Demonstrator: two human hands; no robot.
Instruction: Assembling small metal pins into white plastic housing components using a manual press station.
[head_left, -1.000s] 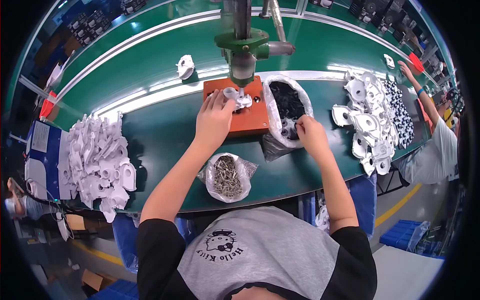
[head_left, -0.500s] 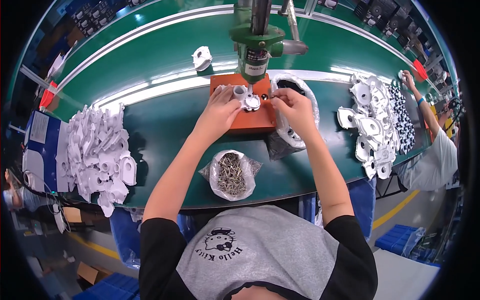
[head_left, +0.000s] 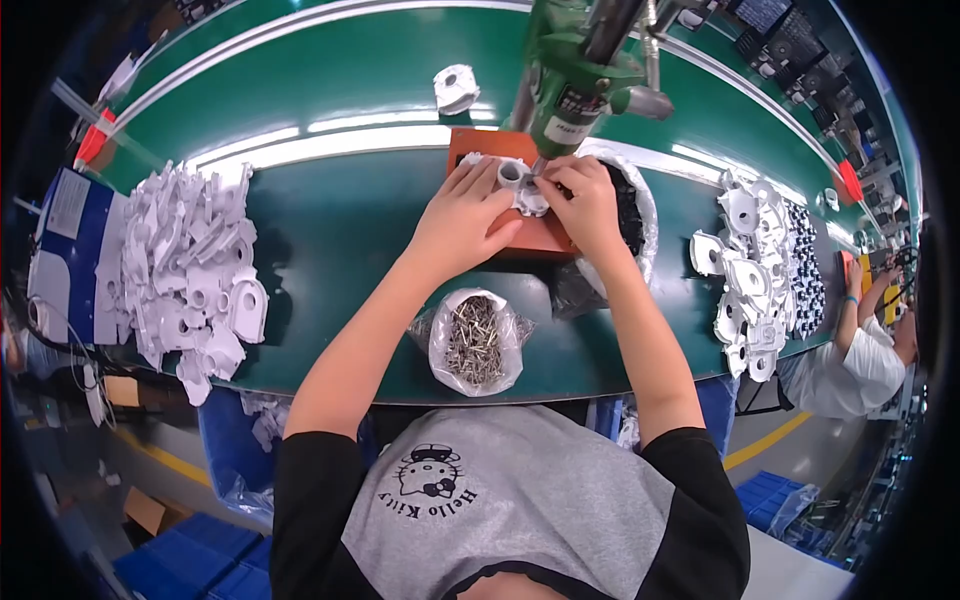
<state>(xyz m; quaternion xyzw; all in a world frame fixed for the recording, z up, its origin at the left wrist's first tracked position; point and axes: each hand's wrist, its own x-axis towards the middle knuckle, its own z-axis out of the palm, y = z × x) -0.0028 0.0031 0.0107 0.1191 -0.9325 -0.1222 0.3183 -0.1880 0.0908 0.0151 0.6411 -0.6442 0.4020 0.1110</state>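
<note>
A white moulded plastic part (head_left: 531,204) lies on an orange block (head_left: 538,236) under the tip of a green press (head_left: 572,105). My left hand (head_left: 462,215) presses it from the left side, fingers laid over its edge. The fingers of my right hand (head_left: 588,203) are pinched together at the part's right side, right beside the press tip. Whatever small thing they hold is hidden by the fingertips. Close below my hands, a clear plastic bag (head_left: 437,352) stands open with many metal screws or pins (head_left: 474,340) in it.
White plastic parts (head_left: 195,275) are heaped at the left, with more parts (head_left: 752,260) at the right beside rows of small dark pieces (head_left: 806,270). A bag of black pieces (head_left: 645,225) adjoins the block. One white part (head_left: 456,90) lies beyond. A co-worker's arm (head_left: 850,318) shows far right.
My right hand has moved in from the block's right side to the white part, its fingertips now beside the press tip. My left hand stays on the part. The whole view has shifted slightly.
</note>
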